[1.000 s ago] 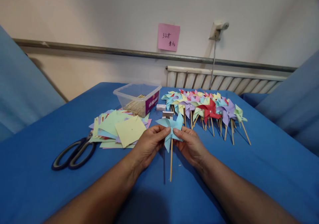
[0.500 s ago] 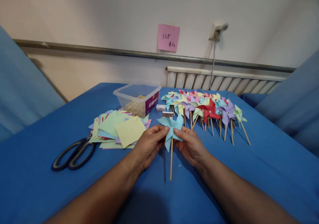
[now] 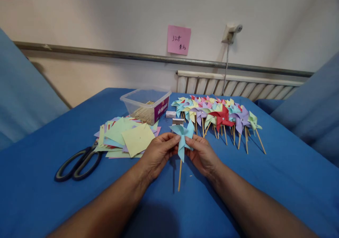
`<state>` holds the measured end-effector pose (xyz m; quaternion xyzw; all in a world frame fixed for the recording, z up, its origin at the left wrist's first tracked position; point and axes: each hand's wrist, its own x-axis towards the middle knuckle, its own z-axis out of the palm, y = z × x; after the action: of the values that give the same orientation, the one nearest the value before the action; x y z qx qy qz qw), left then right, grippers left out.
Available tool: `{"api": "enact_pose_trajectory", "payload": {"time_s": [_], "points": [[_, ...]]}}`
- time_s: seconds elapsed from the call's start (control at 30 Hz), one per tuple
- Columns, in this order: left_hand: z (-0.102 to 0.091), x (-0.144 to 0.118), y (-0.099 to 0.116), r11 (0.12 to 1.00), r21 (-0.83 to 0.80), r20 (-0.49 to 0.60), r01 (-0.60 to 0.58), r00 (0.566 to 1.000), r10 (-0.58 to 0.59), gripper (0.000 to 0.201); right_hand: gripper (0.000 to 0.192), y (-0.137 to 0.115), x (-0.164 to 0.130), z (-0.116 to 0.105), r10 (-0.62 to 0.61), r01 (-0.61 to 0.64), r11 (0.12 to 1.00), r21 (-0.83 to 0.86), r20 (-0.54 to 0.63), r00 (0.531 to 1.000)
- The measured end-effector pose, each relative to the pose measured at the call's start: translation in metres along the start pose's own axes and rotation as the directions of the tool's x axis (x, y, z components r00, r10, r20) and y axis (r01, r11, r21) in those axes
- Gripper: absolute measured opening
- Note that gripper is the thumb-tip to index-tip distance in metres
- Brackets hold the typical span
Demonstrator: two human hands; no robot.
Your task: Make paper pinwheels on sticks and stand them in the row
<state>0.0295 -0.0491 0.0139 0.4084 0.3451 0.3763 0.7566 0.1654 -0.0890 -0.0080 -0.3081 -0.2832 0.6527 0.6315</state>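
Observation:
A light blue paper pinwheel on a thin wooden stick is held above the blue cloth between both hands. My left hand is closed on its left side, thumb on the paper near the middle. My right hand pinches it from the right, thumb also near the centre. The remaining fingers of both hands are partly hidden behind the paper. The stick hangs down, slightly tilted, its lower end free. Just beyond the pinwheel is a small open box.
Left of my hands lie stacked coloured paper squares and dark-handled scissors. Behind them stands a clear plastic tub of sticks. Several finished-looking pinwheels lie at the back right, near another small box. A metal rail crosses the wall.
The pinwheel has turned slightly in my hands, and the stick's lower end has swung a little left. Both hands stay in nearly the same place.

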Motion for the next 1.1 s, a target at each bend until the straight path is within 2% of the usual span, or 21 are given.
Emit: {"api": "enact_pose_trajectory", "payload": {"time_s": [0.13, 0.23, 0.3, 0.43, 0.57, 0.67, 0.87, 1.0, 1.1], "points": [[0.0007, -0.0005, 0.0000, 1.000, 0.014, -0.019, -0.020, 1.000, 0.020, 0.021, 0.020, 0.0012, 0.0002, -0.0001, -0.005, 0.005, 1.000, -0.015, -0.019, 1.000], [0.0029, -0.0013, 0.0021, 0.997, 0.063, -0.048, -0.053, 0.997, 0.056, 0.022, 0.018, 0.0017, 0.0023, -0.0029, -0.056, 0.053, 0.998, -0.029, -0.100, 0.993], [0.0043, -0.0016, 0.0034, 0.982, 0.157, -0.062, -0.108, 0.991, 0.119, 0.026, 0.016, 0.0014, 0.0036, -0.0040, -0.103, 0.096, 0.994, -0.053, -0.158, 0.982], [0.0066, -0.0020, 0.0018, 0.887, 0.396, -0.059, -0.238, 0.957, 0.283, 0.036, 0.014, 0.0003, 0.0042, -0.0025, -0.141, 0.129, 0.989, -0.072, -0.192, 0.971], [0.0072, -0.0025, -0.0028, 0.782, 0.544, -0.037, -0.306, 0.922, 0.386, 0.026, 0.013, 0.0008, 0.0036, 0.0000, -0.125, 0.114, 0.991, -0.068, -0.193, 0.973], [0.0064, -0.0026, -0.0046, 0.738, 0.596, -0.028, -0.318, 0.910, 0.415, 0.022, 0.013, 0.0016, 0.0034, 0.0008, -0.120, 0.108, 0.992, -0.070, -0.205, 0.971], [0.0067, -0.0024, -0.0035, 0.781, 0.561, -0.035, -0.276, 0.934, 0.356, 0.021, 0.014, 0.0013, 0.0031, 0.0008, -0.169, 0.150, 0.983, -0.105, -0.202, 0.965], [0.0083, -0.0027, -0.0012, 0.873, 0.464, -0.054, -0.152, 0.978, 0.199, 0.027, 0.013, 0.0016, 0.0051, -0.0022, -0.226, 0.198, 0.970, -0.141, -0.221, 0.949], [0.0081, -0.0025, 0.0000, 0.928, 0.367, -0.016, -0.067, 0.997, 0.078, 0.026, 0.015, 0.0029, 0.0066, -0.0048, -0.249, 0.212, 0.959, -0.189, -0.200, 0.948]]}}
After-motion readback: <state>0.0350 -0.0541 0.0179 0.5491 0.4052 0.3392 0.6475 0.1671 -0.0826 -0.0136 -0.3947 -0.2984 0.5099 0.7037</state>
